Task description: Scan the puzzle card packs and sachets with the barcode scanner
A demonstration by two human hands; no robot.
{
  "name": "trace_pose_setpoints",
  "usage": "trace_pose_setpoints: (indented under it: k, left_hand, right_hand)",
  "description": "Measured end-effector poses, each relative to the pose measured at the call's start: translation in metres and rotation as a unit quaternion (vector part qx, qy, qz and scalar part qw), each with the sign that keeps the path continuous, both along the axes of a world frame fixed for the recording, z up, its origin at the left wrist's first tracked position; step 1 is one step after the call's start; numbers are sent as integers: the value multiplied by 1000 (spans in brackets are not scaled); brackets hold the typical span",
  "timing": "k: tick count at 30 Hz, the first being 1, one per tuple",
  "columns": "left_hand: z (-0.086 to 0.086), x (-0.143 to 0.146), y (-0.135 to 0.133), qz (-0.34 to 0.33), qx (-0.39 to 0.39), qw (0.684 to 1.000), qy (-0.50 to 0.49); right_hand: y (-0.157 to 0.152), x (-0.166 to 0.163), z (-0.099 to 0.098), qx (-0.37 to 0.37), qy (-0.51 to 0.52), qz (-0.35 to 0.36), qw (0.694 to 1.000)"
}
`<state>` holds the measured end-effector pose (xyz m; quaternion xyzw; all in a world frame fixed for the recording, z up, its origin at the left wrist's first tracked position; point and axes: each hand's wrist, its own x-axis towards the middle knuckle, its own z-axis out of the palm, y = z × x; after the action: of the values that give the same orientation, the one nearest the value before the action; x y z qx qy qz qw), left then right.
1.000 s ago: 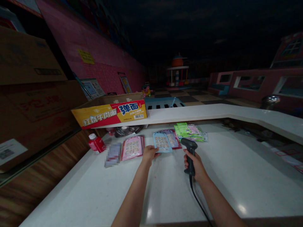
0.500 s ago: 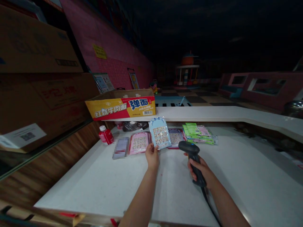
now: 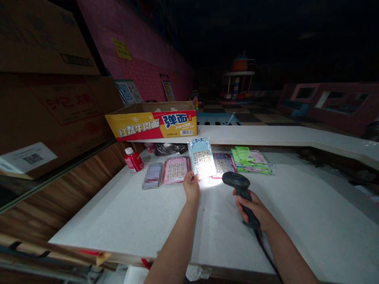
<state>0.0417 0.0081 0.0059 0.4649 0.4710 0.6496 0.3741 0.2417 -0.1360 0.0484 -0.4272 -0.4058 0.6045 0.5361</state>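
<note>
My left hand (image 3: 192,187) pinches the lower left corner of a light blue packet (image 3: 201,154) in clear wrapping, printed with a grid of small pictures. Fingers of my right hand (image 3: 251,207) wrap around the handle of a black barcode scanner (image 3: 237,180), whose cable runs down toward me. Bright white light falls on the packet's lower part and the counter beside it. Left of the held packet lies a pink packet (image 3: 177,169); a purple-edged packet (image 3: 222,163) is partly hidden behind it on the right.
On the white counter (image 3: 133,221) stand a red bottle (image 3: 133,159) and a blurred-out stack (image 3: 152,175). Green packets (image 3: 251,159) are piled at the right. A yellow and red noodle carton (image 3: 154,124) rests on the raised ledge (image 3: 251,135). Cardboard boxes (image 3: 56,114) fill the left side.
The scanner's light has come on and now shines on the blue packet. Both hands keep their holds. The whole view has shifted slightly.
</note>
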Motion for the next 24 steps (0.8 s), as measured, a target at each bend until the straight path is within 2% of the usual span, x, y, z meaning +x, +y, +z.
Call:
trace_pose_setpoints:
  k: [10,17,20,24]
  left_hand:
    - [1,1,-1,-44,11,997,-65]
    - [1,2,-1,-46,18,998,-43]
    - [0,3,-4,-46,26,998,-22]
    - [0,-4,-8,-2,42,999,29]
  right_hand:
    - [2,2,-2,1,9,-3,1000]
    - [10,3,-4,-7,42,-100,994]
    - [14,4,-6,-16,57,-120,991]
    - [16,6,-8,-30,62,-139,988]
